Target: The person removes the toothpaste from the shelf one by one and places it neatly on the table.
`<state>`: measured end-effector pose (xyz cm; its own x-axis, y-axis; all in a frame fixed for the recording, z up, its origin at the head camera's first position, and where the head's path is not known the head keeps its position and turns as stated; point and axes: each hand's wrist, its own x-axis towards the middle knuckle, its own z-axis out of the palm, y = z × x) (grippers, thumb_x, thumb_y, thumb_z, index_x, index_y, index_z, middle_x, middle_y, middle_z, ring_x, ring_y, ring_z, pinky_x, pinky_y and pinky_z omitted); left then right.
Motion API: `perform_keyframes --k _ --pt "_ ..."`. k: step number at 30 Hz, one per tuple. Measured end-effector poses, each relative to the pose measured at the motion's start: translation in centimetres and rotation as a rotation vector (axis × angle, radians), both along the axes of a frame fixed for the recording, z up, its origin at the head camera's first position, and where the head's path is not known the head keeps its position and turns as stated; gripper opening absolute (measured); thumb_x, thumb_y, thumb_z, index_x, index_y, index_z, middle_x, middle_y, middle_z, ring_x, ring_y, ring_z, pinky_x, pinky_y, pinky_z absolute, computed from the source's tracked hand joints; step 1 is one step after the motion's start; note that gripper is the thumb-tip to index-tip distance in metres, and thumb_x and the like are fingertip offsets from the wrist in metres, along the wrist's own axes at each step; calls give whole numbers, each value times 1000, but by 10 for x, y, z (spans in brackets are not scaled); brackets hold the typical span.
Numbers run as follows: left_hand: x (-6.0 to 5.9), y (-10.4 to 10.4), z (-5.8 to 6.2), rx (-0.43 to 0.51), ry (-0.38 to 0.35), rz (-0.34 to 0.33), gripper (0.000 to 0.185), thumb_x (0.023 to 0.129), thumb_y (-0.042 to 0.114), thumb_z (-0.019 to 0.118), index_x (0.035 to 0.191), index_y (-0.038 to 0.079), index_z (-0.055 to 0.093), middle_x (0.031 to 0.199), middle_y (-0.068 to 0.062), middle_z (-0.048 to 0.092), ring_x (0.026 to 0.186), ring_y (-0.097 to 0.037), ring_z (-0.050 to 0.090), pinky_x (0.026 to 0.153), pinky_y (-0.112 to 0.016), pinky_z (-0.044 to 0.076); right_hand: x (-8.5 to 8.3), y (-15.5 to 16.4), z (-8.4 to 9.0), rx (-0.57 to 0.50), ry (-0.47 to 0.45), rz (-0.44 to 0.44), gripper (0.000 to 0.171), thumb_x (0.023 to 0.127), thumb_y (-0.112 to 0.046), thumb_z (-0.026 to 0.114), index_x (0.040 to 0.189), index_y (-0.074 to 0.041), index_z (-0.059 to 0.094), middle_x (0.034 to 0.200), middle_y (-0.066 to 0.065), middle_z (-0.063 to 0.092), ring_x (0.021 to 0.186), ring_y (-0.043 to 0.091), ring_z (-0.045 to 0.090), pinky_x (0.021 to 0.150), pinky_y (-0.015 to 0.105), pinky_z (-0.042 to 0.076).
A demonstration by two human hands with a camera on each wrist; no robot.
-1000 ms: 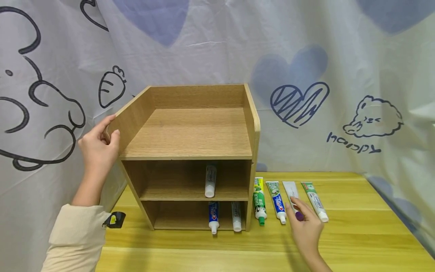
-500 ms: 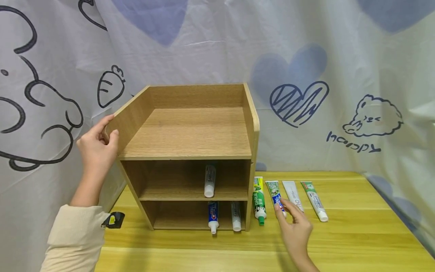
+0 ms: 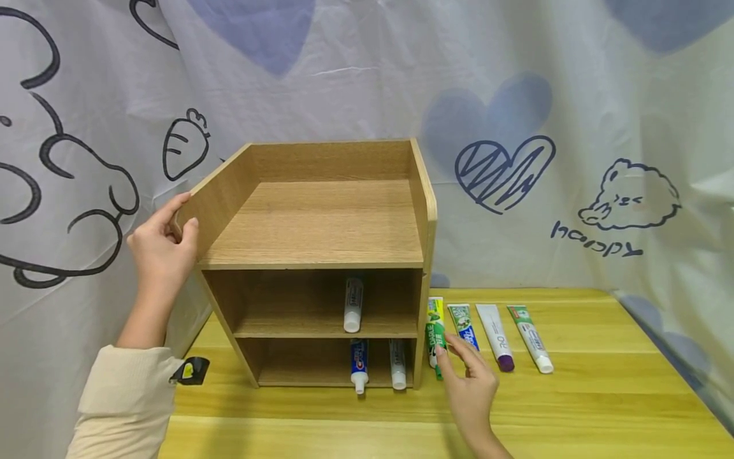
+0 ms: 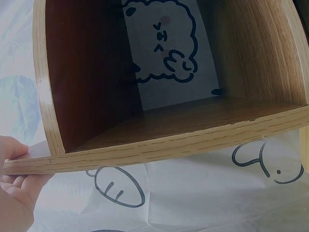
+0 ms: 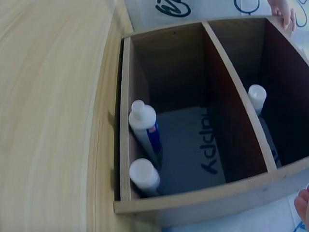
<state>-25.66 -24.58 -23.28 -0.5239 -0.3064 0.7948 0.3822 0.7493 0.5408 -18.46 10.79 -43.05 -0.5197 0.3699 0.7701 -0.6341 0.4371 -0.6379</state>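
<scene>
My left hand (image 3: 163,248) grips the upper edge of the wooden shelf's (image 3: 321,264) left side panel. In the left wrist view, the thumb and fingers (image 4: 21,186) lie on opposite faces of that panel. My right hand (image 3: 473,389) is beside the shelf's right side, its fingertips at the green-and-yellow toothpaste tube (image 3: 436,325); whether they touch it cannot be told. That hand partly covers the blue-and-green toothpaste tube (image 3: 463,325). To its right lie a white toothpaste tube with a purple cap (image 3: 496,335) and a green-and-white toothpaste tube (image 3: 530,338).
One white tube (image 3: 353,303) stands out on the middle shelf. Below it, a blue tube (image 3: 359,363) and another white tube (image 3: 398,363) lie in the bottom compartment, caps outward. A patterned curtain (image 3: 367,102) hangs behind the yellow wooden table (image 3: 608,382).
My right hand has moved left, from the purple-capped tube past the blue-and-green tube to the green-and-yellow one. The left hand stays on the panel; no tube has visibly shifted.
</scene>
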Motion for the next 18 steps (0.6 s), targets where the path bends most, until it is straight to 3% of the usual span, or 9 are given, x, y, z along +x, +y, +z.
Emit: perform_keyframes --k 10,18 --pt "-1 0 0 4 -5 -8 36 78 -4 57 111 5 68 46 22 30 39 9 24 40 -11 17 -1 -26 8 8 8 45 31 69 12 70 99 6 68 97 23 67 92 -1 61 78 10 48" --pt "-2 -2 -1 -1 2 -7 36 77 -4 58 111 5 68 46 22 30 39 9 23 40 -10 16 -3 -47 12 39 7 47 31 68 10 71 99 6 68 99 20 68 87 24 66 82 11 48"
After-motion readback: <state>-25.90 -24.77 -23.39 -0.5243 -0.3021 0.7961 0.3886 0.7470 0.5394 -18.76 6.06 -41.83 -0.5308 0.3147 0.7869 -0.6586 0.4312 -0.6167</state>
